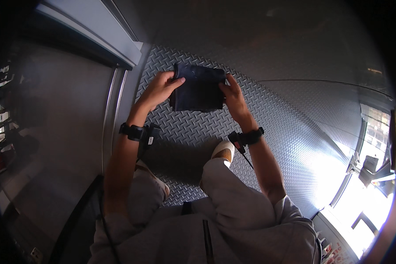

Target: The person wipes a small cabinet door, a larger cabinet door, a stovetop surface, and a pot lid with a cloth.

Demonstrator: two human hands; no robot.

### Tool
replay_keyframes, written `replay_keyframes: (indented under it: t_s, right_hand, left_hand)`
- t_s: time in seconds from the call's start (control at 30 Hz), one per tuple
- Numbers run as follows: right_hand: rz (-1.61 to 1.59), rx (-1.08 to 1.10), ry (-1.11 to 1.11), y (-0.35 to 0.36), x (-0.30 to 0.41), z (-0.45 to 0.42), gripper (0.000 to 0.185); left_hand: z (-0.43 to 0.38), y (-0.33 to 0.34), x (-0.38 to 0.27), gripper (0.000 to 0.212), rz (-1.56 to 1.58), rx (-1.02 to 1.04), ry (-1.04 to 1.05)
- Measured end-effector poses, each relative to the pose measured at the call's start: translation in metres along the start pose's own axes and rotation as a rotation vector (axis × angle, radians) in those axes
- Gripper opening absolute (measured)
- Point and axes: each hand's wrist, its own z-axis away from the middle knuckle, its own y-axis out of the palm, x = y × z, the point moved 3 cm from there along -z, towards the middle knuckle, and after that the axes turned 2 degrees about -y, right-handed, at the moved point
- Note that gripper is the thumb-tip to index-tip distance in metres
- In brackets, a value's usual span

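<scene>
Both hands hold a dark, flat, roughly square item [199,89], which looks like folded cloth; its exact kind is hard to tell in the dim light. My left hand [163,87] grips its left edge with the thumb on top. At the right edge, my right hand [232,94] pinches it, thumb near the upper corner. The item is held above a diamond-plate metal floor [184,127]. Black straps with small devices and cables sit around both wrists.
A pale metal ledge [95,29] juts in at the upper left, beside two upright metal rods [115,99]. A smooth dark metal panel [303,49] lies at the upper right. Bright windows [359,201] stand at the far right. My shoes rest on the floor below.
</scene>
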Motion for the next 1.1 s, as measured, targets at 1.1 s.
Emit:
replay_keyframes:
  t_s: [1.1]
  right_hand:
    - [1.223, -0.468, -1.359, -0.033, 0.305, 0.141, 0.048]
  left_hand:
    - [0.086, 0.065, -0.287, 0.053, -0.355, -0.477, 1.294]
